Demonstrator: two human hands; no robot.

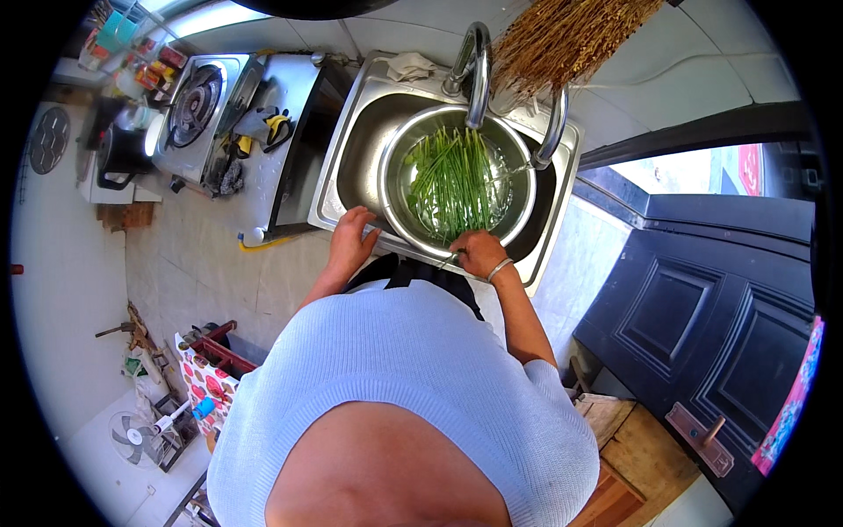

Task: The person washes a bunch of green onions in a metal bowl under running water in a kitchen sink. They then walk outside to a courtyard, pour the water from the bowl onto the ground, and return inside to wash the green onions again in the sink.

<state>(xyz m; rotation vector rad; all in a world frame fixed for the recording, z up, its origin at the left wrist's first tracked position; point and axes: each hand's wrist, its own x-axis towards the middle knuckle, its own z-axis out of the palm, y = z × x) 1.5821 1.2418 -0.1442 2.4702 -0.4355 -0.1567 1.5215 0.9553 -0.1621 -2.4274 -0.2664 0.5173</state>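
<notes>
A round steel basin (393,213) stands in the double sink (345,92). Long thin green stalks, like chives (457,180), lie in water inside it, most of them lengthwise toward me. At the basin's near rim my right hand (479,253), with a bracelet at the wrist, has its fingers closed round the near ends of some stalks. My left hand (353,241) is at the sink's front edge, left of the basin, fingers apart and holding nothing.
One curved faucet (479,70) arches over the basin's far rim; a second faucet (555,132) is at its right. A straw broom (571,39) hangs behind. Leftward are a gas stove (195,105) and yellow-black gloves (263,127). A dark door (694,307) stands at right.
</notes>
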